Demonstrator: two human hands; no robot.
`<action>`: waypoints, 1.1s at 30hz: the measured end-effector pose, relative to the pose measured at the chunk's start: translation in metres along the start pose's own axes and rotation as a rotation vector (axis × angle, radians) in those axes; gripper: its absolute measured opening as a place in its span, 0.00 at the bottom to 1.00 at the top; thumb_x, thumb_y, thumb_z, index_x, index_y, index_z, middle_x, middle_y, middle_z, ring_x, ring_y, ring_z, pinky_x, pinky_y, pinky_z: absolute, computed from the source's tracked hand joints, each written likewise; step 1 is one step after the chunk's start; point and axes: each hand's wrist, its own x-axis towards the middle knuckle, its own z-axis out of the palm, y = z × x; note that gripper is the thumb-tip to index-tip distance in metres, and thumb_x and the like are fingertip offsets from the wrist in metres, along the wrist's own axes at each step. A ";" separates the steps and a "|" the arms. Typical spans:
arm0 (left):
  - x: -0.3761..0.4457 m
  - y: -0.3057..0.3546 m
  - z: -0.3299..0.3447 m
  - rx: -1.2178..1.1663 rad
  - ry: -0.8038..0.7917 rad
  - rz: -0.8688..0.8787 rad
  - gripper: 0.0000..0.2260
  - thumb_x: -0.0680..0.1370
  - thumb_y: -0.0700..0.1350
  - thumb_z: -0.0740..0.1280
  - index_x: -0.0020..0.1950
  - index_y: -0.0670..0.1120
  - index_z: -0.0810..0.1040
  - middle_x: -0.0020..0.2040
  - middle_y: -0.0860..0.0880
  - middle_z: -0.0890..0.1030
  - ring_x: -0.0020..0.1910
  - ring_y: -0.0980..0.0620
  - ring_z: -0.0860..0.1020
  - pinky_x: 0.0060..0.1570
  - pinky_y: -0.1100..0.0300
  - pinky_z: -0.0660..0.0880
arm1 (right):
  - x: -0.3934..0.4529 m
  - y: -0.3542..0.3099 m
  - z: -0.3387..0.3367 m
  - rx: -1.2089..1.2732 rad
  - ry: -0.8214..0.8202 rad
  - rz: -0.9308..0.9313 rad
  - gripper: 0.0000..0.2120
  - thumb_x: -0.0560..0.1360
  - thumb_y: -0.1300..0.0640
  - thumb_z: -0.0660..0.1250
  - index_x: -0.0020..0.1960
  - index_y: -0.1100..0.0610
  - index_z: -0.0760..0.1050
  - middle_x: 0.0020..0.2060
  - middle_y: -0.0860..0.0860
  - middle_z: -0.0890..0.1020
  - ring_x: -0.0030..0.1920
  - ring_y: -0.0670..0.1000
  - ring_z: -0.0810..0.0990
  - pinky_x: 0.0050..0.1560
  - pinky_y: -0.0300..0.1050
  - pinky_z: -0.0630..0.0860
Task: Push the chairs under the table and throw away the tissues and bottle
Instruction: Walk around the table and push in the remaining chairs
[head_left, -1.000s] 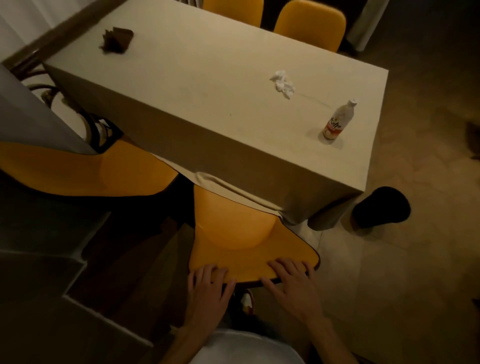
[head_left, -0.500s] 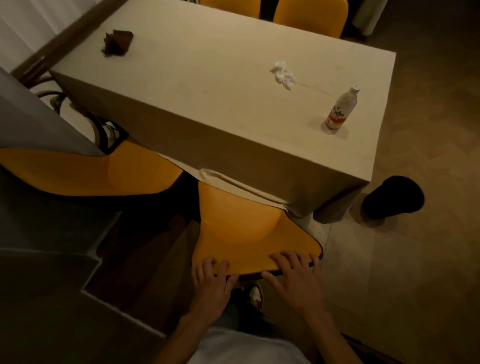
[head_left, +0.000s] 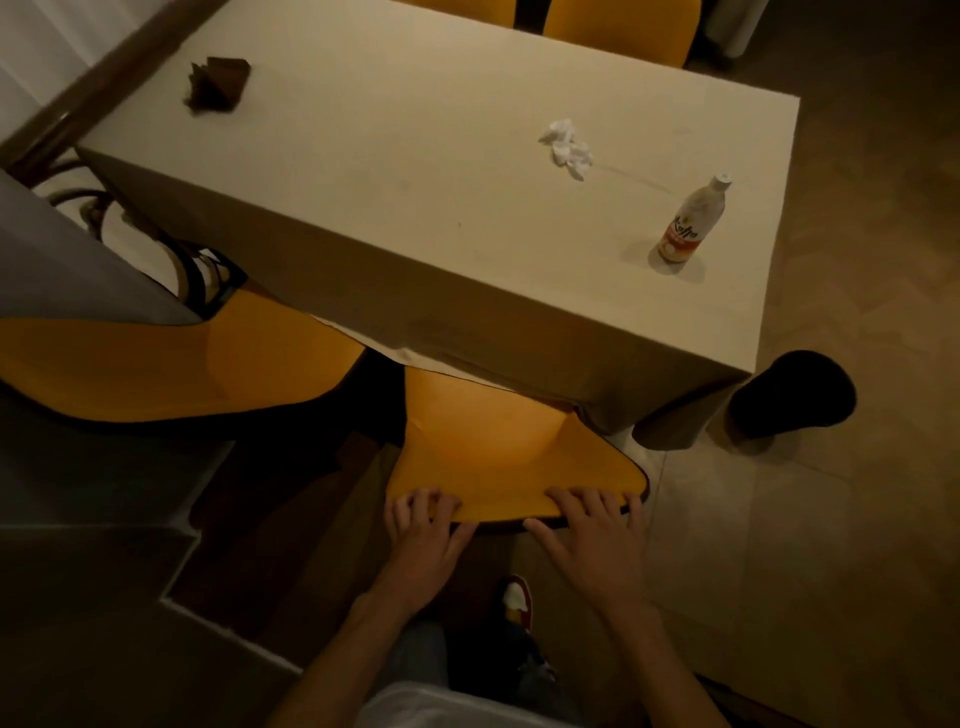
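A yellow chair (head_left: 498, 447) stands in front of me with its seat partly under the table (head_left: 415, 171), which is draped in a beige cloth. My left hand (head_left: 423, 540) and my right hand (head_left: 592, 540) both grip the top edge of its backrest, fingers curled over the rim. A crumpled white tissue (head_left: 567, 148) lies on the tabletop toward the right. A white bottle (head_left: 688, 226) with a red label stands upright near the table's right edge.
A second yellow chair (head_left: 171, 364) stands pulled out at the left. Two more yellow chair backs (head_left: 623, 26) show at the far side. A brown napkin holder (head_left: 218, 83) sits at the table's far left. A black bin (head_left: 792, 395) stands on the floor by the right corner.
The chair has slid further under the table with both hands still on its backrest. My view has moved closer to the table.
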 end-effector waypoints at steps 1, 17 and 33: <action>0.008 -0.003 -0.009 -0.001 -0.026 0.004 0.37 0.75 0.72 0.36 0.63 0.51 0.71 0.64 0.46 0.68 0.65 0.43 0.61 0.72 0.42 0.44 | 0.007 -0.005 0.000 0.002 0.007 0.013 0.28 0.77 0.26 0.50 0.64 0.40 0.76 0.56 0.44 0.79 0.61 0.49 0.75 0.71 0.61 0.58; 0.170 -0.057 -0.107 0.035 -0.229 0.038 0.17 0.81 0.59 0.55 0.65 0.51 0.68 0.66 0.44 0.61 0.67 0.41 0.60 0.71 0.43 0.56 | 0.084 -0.072 0.007 0.028 0.066 0.226 0.32 0.76 0.25 0.44 0.64 0.40 0.75 0.57 0.45 0.78 0.61 0.50 0.73 0.70 0.62 0.59; 0.132 -0.073 -0.100 0.181 -0.048 0.258 0.21 0.81 0.61 0.48 0.61 0.55 0.75 0.60 0.48 0.75 0.62 0.48 0.74 0.57 0.35 0.73 | 0.092 -0.095 0.006 -0.045 0.081 0.276 0.29 0.77 0.27 0.47 0.63 0.41 0.75 0.55 0.47 0.78 0.58 0.51 0.74 0.66 0.61 0.63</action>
